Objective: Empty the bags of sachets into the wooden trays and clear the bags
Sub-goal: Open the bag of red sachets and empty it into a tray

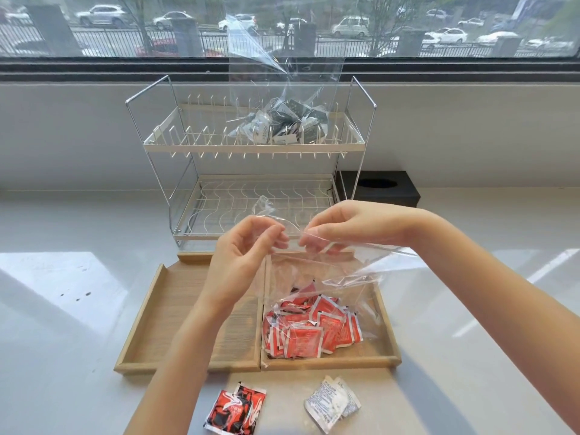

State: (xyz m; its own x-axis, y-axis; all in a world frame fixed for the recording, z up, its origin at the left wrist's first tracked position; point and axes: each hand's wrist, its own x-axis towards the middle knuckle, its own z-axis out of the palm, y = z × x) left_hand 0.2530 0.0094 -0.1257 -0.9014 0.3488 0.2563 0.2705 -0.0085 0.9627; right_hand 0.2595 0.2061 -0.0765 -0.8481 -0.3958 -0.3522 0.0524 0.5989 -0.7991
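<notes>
Single head view, close above the wooden trays (pixel 188 309), facing forward and down toward the window (pixel 94 26).

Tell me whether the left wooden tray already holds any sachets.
No: the left wooden tray shows only bare wood, while the red sachets sit bagged over the right wooden tray.

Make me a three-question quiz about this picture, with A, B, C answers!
1. Where does the clear plastic bag of red sachets sit?
A. right wooden tray
B. left wooden tray
C. white wire rack

2. How many wooden trays lie on the white counter?
A. one
B. two
C. four

3. What are the hands doing?
A. resting flat
B. holding a cup
C. pinching the bag's top

Answers: 1 A, the sachets lie inside the right tray. 2 B, two trays lie side by side. 3 C, the left hand and right hand both pinch the bag's top.
</notes>
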